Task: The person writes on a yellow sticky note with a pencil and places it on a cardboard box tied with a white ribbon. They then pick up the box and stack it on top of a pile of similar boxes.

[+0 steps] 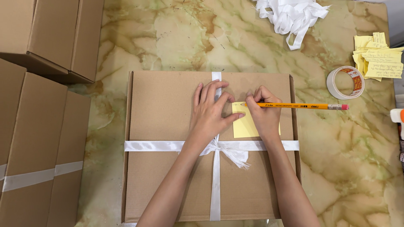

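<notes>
A flat brown cardboard box [164,113] lies on the marble table, tied crosswise with white ribbon [215,185] knotted in a bow near its middle. A yellow sticky note [244,126] sits on the box lid, right of the ribbon. My left hand [210,113] rests flat on the lid with its thumb pressing the note's left edge. In my right hand [263,111] is an orange pencil [303,106] whose tip touches the note's top left corner, its pink eraser pointing right.
Stacked cardboard boxes [38,126] stand along the left side. A pile of loose white ribbon [290,17] lies at the top. A tape roll [346,82] and a heap of written yellow notes [378,56] lie at the right.
</notes>
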